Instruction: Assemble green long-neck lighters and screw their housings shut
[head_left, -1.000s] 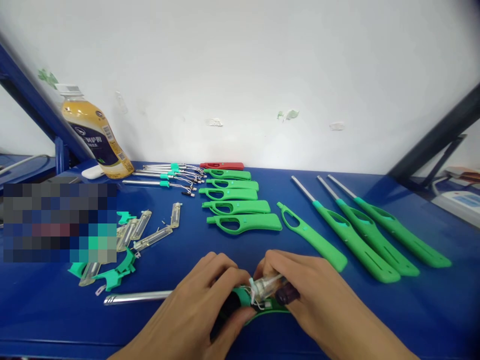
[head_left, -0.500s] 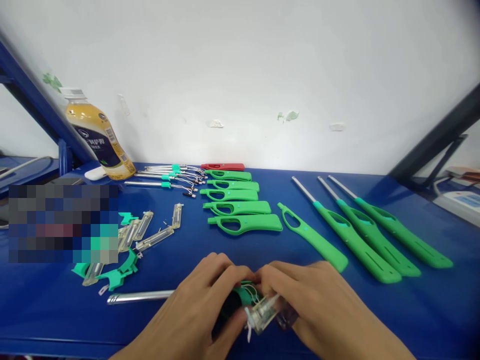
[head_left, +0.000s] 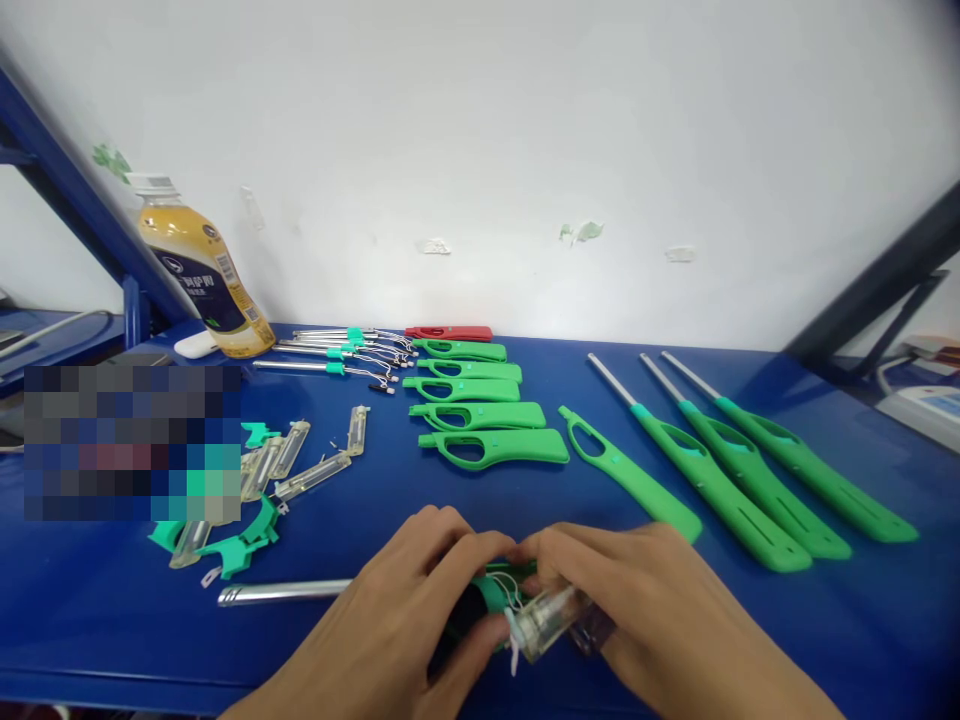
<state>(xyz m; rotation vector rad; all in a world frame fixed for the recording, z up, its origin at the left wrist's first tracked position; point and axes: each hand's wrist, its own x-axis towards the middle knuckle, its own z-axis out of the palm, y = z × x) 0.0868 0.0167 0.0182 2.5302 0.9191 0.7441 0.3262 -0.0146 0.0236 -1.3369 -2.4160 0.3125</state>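
The right hand (head_left: 630, 600) pinches the clear tank (head_left: 553, 616), whose capped end has swung toward the person since a second ago, showing more white wires (head_left: 510, 585); it seems unseated. The left hand's (head_left: 409, 600) fingers grip around the teal collar (head_left: 493, 593), the metal tube (head_left: 285, 592) jutting left over the blue table (head_left: 360, 520).

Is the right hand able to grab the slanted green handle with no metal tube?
Probably yes: the slanted green handle lies just beyond the right hand, and nothing seems to stand between them. But that hand is holding a clear plastic part, so it would likely need to let go first.
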